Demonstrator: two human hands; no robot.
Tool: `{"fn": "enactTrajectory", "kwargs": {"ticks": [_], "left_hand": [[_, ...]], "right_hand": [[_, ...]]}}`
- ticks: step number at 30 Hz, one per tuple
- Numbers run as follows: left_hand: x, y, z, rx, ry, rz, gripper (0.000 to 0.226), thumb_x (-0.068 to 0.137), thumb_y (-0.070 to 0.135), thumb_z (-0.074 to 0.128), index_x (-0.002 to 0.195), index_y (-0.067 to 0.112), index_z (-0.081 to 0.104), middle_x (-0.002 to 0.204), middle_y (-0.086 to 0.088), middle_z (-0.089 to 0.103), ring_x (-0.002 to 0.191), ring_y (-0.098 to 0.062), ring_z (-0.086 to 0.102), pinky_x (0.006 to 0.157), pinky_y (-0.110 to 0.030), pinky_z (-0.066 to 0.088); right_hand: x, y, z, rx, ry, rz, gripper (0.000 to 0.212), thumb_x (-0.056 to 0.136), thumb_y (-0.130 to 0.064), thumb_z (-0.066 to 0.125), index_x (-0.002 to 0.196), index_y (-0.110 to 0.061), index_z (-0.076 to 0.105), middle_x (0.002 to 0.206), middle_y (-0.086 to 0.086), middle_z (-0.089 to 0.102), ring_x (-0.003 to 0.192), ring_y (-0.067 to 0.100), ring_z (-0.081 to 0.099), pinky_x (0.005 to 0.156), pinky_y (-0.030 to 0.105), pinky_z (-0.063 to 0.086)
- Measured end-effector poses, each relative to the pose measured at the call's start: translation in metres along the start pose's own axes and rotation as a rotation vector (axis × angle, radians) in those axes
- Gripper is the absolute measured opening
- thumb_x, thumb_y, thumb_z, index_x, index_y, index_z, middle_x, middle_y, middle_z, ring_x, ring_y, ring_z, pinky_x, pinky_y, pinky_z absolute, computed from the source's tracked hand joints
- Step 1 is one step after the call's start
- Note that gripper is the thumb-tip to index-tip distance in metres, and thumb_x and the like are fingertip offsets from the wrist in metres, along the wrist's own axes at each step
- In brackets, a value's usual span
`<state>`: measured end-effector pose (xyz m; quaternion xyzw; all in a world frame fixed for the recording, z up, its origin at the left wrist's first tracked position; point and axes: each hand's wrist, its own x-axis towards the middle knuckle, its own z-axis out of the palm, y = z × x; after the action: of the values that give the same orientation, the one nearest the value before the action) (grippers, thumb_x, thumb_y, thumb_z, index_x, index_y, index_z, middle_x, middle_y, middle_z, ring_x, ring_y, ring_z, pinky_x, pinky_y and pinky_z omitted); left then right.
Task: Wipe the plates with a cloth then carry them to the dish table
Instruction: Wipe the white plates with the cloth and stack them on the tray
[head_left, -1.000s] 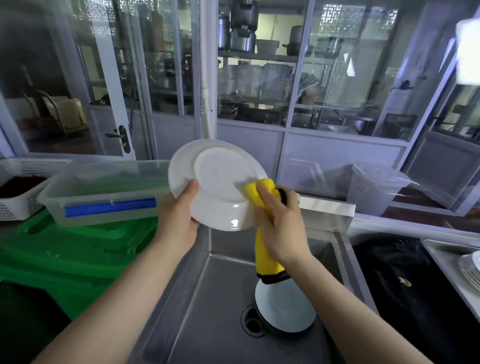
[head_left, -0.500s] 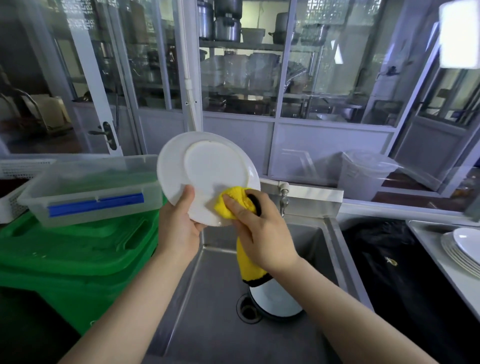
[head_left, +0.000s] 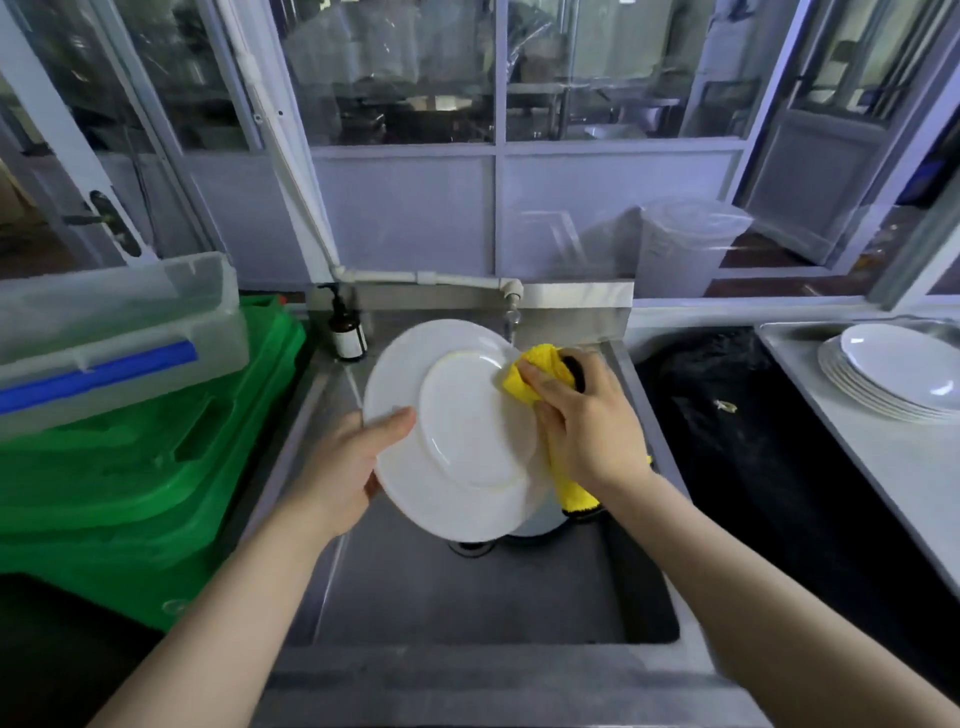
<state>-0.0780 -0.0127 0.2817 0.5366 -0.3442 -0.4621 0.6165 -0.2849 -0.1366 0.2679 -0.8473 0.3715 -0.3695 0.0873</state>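
Plate (head_left: 467, 436) between left grip (head_left: 343, 467); right grip (head_left: 587, 421)

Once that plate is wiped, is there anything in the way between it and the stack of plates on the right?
Nothing solid shows. Between the plate and the stacked plates on the dish table lie only the sink's right edge and a low black-lined bin.

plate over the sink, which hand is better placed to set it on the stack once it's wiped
Left, probably. The left hand already grips the plate by its rim, while the right hand is full of yellow cloth. The stack lies to the right, though, so it means reaching across.
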Motion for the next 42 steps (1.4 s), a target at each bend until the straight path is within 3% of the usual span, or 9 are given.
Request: {"fn": "enactTrajectory", "kwargs": {"ticks": [6, 13, 16, 20, 24, 27, 33, 38, 42], "left_hand": [[-0.004, -0.047, 0.042, 0.248, -0.129, -0.112, 0.028, 0.073, 0.039, 0.066, 0.092, 0.021, 0.076, 0.095, -0.003, 0.076, 0.088, -0.018, 0.072, 0.064, -0.02, 0.054], [0.005, -0.079, 0.073, 0.306, -0.134, -0.195, 0.048, 0.063, 0.057, 0.069, 0.096, 0.023, 0.075, 0.099, -0.006, 0.075, 0.094, -0.024, 0.071, 0.088, -0.047, 0.054], [0.007, -0.09, 0.086, 0.311, -0.147, -0.208, 0.053, 0.063, 0.057, 0.068, 0.101, 0.02, 0.073, 0.099, -0.007, 0.075, 0.092, -0.023, 0.072, 0.085, -0.045, 0.055], [0.005, -0.099, 0.099, 0.333, -0.16, -0.202, 0.037, 0.072, 0.048, 0.064, 0.096, 0.02, 0.072, 0.091, -0.003, 0.076, 0.084, -0.018, 0.073, 0.06, -0.024, 0.056], [0.003, -0.099, 0.095, 0.349, -0.189, -0.212, 0.032, 0.075, 0.045, 0.063, 0.094, 0.021, 0.074, 0.095, -0.004, 0.076, 0.088, -0.019, 0.072, 0.073, -0.033, 0.055], [0.002, -0.095, 0.085, 0.352, -0.223, -0.2, 0.029, 0.076, 0.044, 0.062, 0.094, 0.024, 0.075, 0.096, -0.003, 0.076, 0.089, -0.017, 0.072, 0.069, -0.027, 0.054], [0.003, -0.077, 0.063, 0.339, -0.214, -0.153, 0.04, 0.067, 0.046, 0.067, 0.095, 0.019, 0.073, 0.093, -0.002, 0.076, 0.087, -0.016, 0.072, 0.07, -0.03, 0.053], [0.0, -0.064, 0.056, 0.454, -0.265, -0.075, 0.035, 0.072, 0.041, 0.06, 0.085, 0.011, 0.072, 0.081, -0.002, 0.076, 0.075, -0.013, 0.071, 0.061, -0.018, 0.051], [-0.001, -0.062, 0.056, 0.678, -0.367, -0.069, 0.056, 0.069, 0.049, 0.061, 0.066, -0.007, 0.06, 0.061, -0.005, 0.057, 0.061, -0.019, 0.052, 0.058, -0.026, 0.037]], "right_hand": [[-0.05, 0.05, -0.012, -0.057, -0.052, 0.142, 0.037, 0.091, -0.014, 0.063, 0.125, -0.028, 0.064, 0.128, 0.017, 0.052, 0.108, 0.043, 0.052, 0.071, 0.046, 0.053], [-0.129, 0.118, -0.045, -0.052, -0.391, 0.246, 0.038, 0.094, -0.025, 0.059, 0.131, -0.032, 0.058, 0.133, 0.005, 0.046, 0.112, 0.027, 0.053, 0.083, 0.026, 0.041], [-0.158, 0.139, -0.05, -0.092, -0.584, 0.296, 0.039, 0.094, -0.03, 0.057, 0.132, -0.042, 0.054, 0.132, -0.003, 0.042, 0.112, 0.02, 0.05, 0.083, 0.023, 0.039], [-0.186, 0.149, -0.039, -0.172, -0.78, 0.336, 0.04, 0.096, -0.034, 0.052, 0.133, -0.048, 0.046, 0.136, -0.004, 0.037, 0.12, 0.022, 0.044, 0.091, 0.037, 0.045], [-0.205, 0.149, -0.021, -0.283, -0.896, 0.371, 0.043, 0.096, -0.035, 0.05, 0.135, -0.048, 0.04, 0.138, -0.002, 0.037, 0.12, 0.026, 0.042, 0.088, 0.039, 0.048], [-0.21, 0.148, -0.013, -0.352, -0.926, 0.393, 0.043, 0.097, -0.036, 0.048, 0.137, -0.045, 0.039, 0.146, -0.003, 0.032, 0.126, 0.028, 0.038, 0.092, 0.038, 0.046], [-0.188, 0.115, -0.013, -0.359, -0.725, 0.499, 0.041, 0.097, -0.041, 0.046, 0.138, -0.039, 0.046, 0.147, -0.005, 0.04, 0.126, 0.026, 0.045, 0.099, 0.035, 0.04], [-0.142, 0.069, -0.015, 0.287, -0.347, 0.909, 0.036, 0.095, -0.041, 0.05, 0.113, -0.016, 0.067, 0.091, -0.003, 0.074, 0.075, 0.019, 0.069, 0.064, 0.029, 0.054], [-0.121, 0.039, -0.014, 0.85, -0.291, 1.184, 0.05, 0.092, -0.064, 0.036, 0.109, -0.025, 0.061, 0.089, 0.001, 0.076, 0.071, 0.024, 0.072, 0.048, 0.02, 0.043]]}}
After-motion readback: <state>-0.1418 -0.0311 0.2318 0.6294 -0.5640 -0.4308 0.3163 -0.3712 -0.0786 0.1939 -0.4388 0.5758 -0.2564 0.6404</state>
